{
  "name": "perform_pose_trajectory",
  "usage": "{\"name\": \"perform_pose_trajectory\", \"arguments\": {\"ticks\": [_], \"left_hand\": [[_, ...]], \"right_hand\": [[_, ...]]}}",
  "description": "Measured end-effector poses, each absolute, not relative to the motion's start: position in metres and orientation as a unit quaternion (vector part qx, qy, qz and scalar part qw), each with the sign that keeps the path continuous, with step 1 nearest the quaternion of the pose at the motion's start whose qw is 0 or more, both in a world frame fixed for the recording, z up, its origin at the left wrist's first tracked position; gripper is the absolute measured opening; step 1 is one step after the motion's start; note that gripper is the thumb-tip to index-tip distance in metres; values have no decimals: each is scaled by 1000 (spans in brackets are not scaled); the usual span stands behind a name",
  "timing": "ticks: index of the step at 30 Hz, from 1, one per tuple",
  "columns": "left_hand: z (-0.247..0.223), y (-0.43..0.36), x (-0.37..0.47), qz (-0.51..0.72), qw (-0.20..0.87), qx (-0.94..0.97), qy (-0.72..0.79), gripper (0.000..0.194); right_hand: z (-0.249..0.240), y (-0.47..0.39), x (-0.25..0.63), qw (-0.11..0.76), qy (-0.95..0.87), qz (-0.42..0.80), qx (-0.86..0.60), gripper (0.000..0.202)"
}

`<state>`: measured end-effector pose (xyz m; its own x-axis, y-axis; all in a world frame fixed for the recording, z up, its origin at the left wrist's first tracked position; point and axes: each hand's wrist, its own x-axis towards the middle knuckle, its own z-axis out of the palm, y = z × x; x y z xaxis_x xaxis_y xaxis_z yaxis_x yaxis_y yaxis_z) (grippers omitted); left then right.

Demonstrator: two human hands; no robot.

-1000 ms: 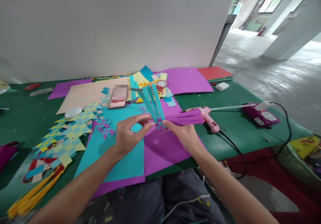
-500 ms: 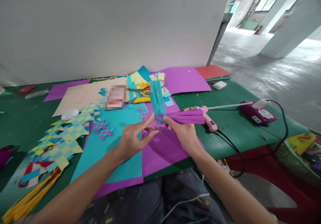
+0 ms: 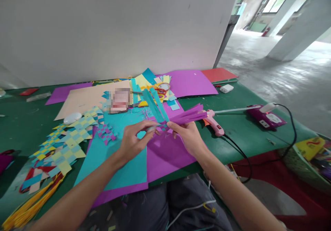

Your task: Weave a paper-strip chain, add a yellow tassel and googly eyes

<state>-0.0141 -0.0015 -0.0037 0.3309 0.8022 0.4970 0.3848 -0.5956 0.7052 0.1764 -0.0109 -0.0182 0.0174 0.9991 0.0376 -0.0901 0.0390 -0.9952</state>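
And here's the delicate part: the right hand [image 3: 191, 139] has the little weave [image 3: 163, 125] gripped, thumb across its right edge, held up above the purple sheet [image 3: 168, 155]. The teal strips [image 3: 156, 104] fan away toward the wall; the purple strips [image 3: 190, 114] shoot off to the right, their ends by the glue gun [image 3: 216, 124]. In comes the left hand [image 3: 134, 137], finger and thumb at the weave's left edge; blur there, so I can't tell whether it has paper pinched. This looks like the weaving step, crossings formed but long tails loose. The next move calls, I'd judge, for a steady right thumb, one strip singled out by the left, and the checks kept snug. Let go early and they could spread!
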Motion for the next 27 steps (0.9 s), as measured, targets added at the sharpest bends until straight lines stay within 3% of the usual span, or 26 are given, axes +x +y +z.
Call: {"name": "perform_pose_trajectory", "arguments": {"ticks": [5, 10, 12, 15, 19, 23, 27], "left_hand": [[4, -3, -18, 492, 222, 746, 390, 14], [15, 6, -32, 643, 87, 637, 417, 15], [20, 11, -37, 623, 45, 657, 422, 11], [25, 14, -39, 470, 85, 770, 424, 8], [19, 9, -29, 307, 179, 859, 369, 14], [13, 5, -21, 309, 216, 855, 356, 16], [16, 6, -21, 324, 319, 798, 396, 15]], "right_hand": [[-9, 1, 184, 467, -543, 546, -435, 25], [17, 20, 200, 260, -712, 508, -409, 18], [27, 30, 204, 174, -743, 521, -383, 23], [39, 45, 206, 83, -783, 513, -341, 27], [45, 60, 204, 81, -817, 468, -326, 23], [42, 62, 201, 134, -815, 468, -315, 17], [35, 63, 198, 151, -815, 466, -309, 14]]}}
